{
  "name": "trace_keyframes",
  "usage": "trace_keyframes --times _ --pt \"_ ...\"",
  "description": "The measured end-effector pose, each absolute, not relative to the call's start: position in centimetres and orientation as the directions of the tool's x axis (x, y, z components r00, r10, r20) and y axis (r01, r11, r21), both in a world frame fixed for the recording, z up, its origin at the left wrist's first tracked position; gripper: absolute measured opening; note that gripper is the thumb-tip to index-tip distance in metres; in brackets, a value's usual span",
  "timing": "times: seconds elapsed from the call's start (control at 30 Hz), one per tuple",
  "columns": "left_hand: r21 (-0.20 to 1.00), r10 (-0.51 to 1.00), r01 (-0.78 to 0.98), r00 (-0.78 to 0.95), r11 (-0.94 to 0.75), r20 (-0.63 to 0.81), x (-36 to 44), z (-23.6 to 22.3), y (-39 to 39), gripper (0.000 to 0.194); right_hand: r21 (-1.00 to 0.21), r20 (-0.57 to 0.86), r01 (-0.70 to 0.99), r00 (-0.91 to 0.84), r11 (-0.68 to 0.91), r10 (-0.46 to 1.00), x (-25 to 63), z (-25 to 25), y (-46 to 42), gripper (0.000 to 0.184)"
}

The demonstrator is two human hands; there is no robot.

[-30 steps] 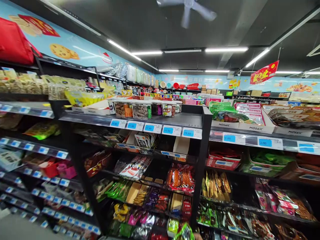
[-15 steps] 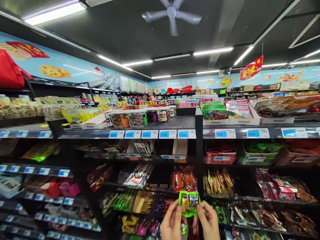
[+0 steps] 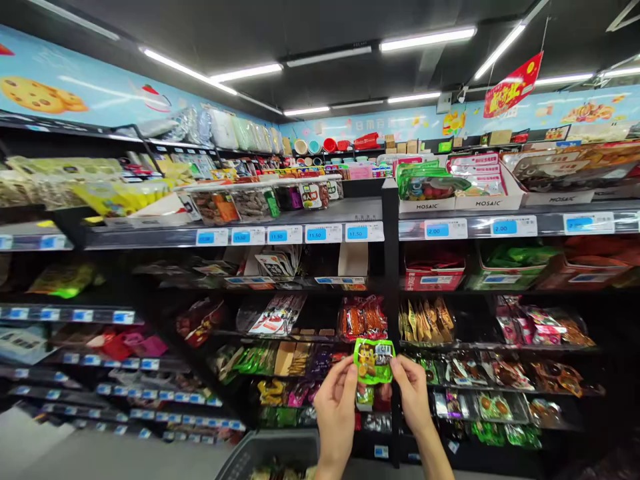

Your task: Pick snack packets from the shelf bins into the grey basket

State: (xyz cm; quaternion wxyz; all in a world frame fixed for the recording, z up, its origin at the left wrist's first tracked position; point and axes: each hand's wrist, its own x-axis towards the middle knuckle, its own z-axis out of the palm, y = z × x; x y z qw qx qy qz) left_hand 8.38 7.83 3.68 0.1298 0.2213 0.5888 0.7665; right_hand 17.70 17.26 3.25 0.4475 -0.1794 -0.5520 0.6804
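Between my two hands is a small green snack packet (image 3: 374,362), held up flat with its printed face and a white label patch toward me. My left hand (image 3: 337,393) pinches its left edge between thumb and fingers. On the opposite edge, my right hand (image 3: 411,387) grips with thumb and fingertips. Just behind the packet are shelves of bagged snacks, with red packs (image 3: 363,319) above it and tan packets (image 3: 427,320) up to the right.
A grey basket (image 3: 235,460) with goods inside stands low at my front left. A black shelf post (image 3: 391,267) rises behind my hands. Clear plastic tubs (image 3: 255,202) line the top shelf, with boxes of green bags (image 3: 430,181) right of the post.
The green packet first showed at the bottom edge, then rose into both hands. The view has since tipped downward, bringing the basket and lower shelves into sight.
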Motion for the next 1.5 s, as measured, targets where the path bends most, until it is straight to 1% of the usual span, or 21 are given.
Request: trace_keyframes --times 0.2,0.33,0.43,0.5,0.63,0.77,0.9,1.17,1.33,1.5 --pt "0.965 0.484 0.087 -0.852 -0.246 0.200 8.7 3.2 7.9 0.047 -0.921 0.288 -0.375 -0.482 0.102 0.828 18.2 3.0 17.5 0.059" --pt "0.963 0.498 0.099 -0.840 -0.251 0.216 8.8 3.1 8.1 0.046 -0.913 0.258 -0.404 -0.473 0.052 0.843 18.2 2.3 18.0 0.058" --pt "0.960 0.489 0.125 -0.840 -0.251 0.237 8.7 3.0 8.2 0.044 -0.903 0.234 -0.430 -0.514 -0.011 0.825 18.2 2.1 18.2 0.052" --pt "0.960 0.479 0.137 -0.843 -0.244 0.243 8.6 2.9 8.2 0.044 -0.904 0.226 -0.427 -0.529 -0.027 0.818 18.2 2.3 18.3 0.049" --pt "0.964 0.490 0.147 -0.838 -0.221 0.240 8.6 2.9 8.3 0.044 -0.902 0.215 -0.431 -0.477 -0.014 0.852 18.1 2.5 18.1 0.050" --pt "0.963 0.496 0.138 -0.835 -0.233 0.240 8.5 2.8 8.4 0.042 -0.895 0.217 -0.447 -0.428 0.004 0.877 17.8 2.6 18.1 0.050" --pt "0.958 0.492 0.129 -0.836 -0.255 0.244 8.4 2.4 8.6 0.038 -0.883 0.220 -0.469 -0.427 -0.006 0.877 17.7 2.8 18.3 0.042" --pt "0.958 0.497 0.116 -0.835 -0.261 0.237 8.5 2.5 8.7 0.038 -0.880 0.270 -0.470 -0.383 0.066 0.883 18.2 3.5 18.1 0.039" --pt "0.958 0.499 0.148 -0.828 -0.244 0.255 8.7 2.6 8.6 0.037 -0.875 0.299 -0.474 -0.375 0.096 0.878 18.4 3.2 18.1 0.036" --pt "0.957 0.497 0.176 -0.824 -0.232 0.272 8.8 2.9 8.5 0.040 -0.835 0.319 -0.544 -0.362 0.079 0.876 18.5 2.5 17.8 0.029"
